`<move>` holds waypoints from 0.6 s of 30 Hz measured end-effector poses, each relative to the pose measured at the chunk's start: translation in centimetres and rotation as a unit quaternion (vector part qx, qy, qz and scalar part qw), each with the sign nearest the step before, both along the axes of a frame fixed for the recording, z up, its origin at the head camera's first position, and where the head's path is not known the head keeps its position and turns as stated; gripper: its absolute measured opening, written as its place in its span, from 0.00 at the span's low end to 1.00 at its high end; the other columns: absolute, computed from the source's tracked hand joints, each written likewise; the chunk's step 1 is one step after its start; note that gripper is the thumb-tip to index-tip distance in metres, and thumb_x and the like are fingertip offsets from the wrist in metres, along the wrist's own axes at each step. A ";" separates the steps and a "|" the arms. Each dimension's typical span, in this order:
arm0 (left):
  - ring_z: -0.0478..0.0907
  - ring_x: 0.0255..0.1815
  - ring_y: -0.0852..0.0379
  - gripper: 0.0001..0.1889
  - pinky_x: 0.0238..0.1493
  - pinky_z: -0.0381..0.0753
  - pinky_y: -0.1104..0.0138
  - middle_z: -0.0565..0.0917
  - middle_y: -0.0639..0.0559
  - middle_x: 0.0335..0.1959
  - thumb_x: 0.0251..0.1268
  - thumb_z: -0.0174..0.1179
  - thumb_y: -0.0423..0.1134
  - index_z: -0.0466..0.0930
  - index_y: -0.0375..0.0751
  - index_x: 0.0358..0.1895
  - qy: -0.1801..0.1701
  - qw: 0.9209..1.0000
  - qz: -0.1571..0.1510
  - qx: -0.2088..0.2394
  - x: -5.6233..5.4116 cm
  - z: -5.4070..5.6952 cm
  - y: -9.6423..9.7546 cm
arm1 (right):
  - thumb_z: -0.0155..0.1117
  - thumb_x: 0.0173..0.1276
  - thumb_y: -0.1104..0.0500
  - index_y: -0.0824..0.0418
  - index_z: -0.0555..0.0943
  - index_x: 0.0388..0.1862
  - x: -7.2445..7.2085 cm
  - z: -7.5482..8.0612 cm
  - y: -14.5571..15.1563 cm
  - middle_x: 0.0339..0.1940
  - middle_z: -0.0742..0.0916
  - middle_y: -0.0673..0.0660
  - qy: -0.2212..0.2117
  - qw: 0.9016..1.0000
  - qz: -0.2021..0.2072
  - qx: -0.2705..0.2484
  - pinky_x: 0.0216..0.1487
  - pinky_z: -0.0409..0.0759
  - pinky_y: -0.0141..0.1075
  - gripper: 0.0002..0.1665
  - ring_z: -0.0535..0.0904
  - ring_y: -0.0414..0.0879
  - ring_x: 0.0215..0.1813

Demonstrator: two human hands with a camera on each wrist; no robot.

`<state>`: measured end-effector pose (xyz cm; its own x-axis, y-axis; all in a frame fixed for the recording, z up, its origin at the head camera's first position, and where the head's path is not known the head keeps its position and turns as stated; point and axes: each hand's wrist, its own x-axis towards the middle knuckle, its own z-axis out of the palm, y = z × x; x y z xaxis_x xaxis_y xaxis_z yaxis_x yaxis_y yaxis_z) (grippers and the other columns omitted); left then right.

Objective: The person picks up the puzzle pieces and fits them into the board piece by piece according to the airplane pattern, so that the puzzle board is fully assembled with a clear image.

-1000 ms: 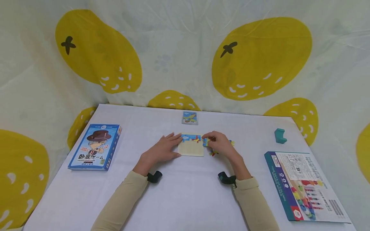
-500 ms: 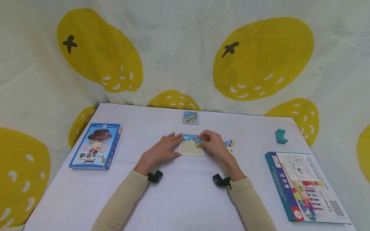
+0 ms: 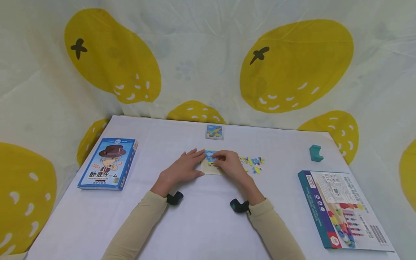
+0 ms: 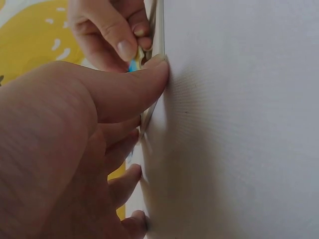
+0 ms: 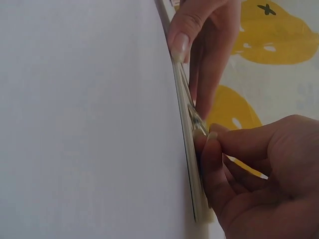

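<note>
A small wooden puzzle board point(image 3: 207, 170) lies mid-table, its upper part covered by blue picture pieces. My left hand point(image 3: 183, 168) rests at its left edge with fingers extended; in the left wrist view the thumb point(image 4: 132, 92) touches the board's edge. Over the board, my right hand point(image 3: 231, 164) pinches a jigsaw piece point(image 3: 211, 163) between thumb and fingers. The right wrist view shows that piece tilted edge-on, and much of it is hidden by the fingertips. Several loose jigsaw pieces point(image 3: 255, 161) lie right of the board, beside the right hand.
Behind the board lies a small picture puzzle point(image 3: 214, 132) with a yellow airplane. A blue game box point(image 3: 108, 164) stands at left. On the right are a teal curved block point(image 3: 315, 153) and a large flat box point(image 3: 346, 209). A patterned curtain hangs behind the table.
My right hand has moved left from the loose pieces to over the board, carrying a jigsaw piece. More loose pieces show now. The left hand has stayed in place.
</note>
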<state>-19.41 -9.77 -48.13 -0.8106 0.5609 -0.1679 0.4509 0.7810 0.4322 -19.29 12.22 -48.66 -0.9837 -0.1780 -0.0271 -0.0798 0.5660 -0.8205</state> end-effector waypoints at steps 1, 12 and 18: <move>0.46 0.84 0.49 0.39 0.79 0.47 0.42 0.56 0.59 0.81 0.67 0.62 0.54 0.57 0.52 0.78 0.001 1.000 0.000 0.000 0.0 0.0 0.0 | 0.68 0.62 0.65 0.60 0.88 0.46 0.0 0.0 -0.2 0.36 0.88 0.55 0.000 1.000 0.000 0.000 0.39 0.78 0.32 0.13 0.80 0.42 0.34; 0.47 0.83 0.48 0.39 0.79 0.46 0.42 0.57 0.58 0.81 0.67 0.63 0.53 0.58 0.50 0.78 -0.007 1.000 0.004 0.018 0.0 0.2 -0.1 | 0.71 0.60 0.65 0.62 0.87 0.40 -0.4 0.2 -1.7 0.31 0.86 0.55 0.006 1.000 -0.028 0.010 0.36 0.75 0.31 0.08 0.78 0.44 0.34; 0.47 0.83 0.48 0.39 0.79 0.46 0.42 0.57 0.59 0.80 0.67 0.63 0.53 0.58 0.51 0.78 -0.002 1.000 0.006 0.024 0.0 -0.1 -0.1 | 0.70 0.60 0.65 0.64 0.88 0.40 -0.6 0.3 -2.6 0.34 0.88 0.57 -0.005 0.998 -0.051 0.028 0.37 0.75 0.33 0.08 0.79 0.47 0.37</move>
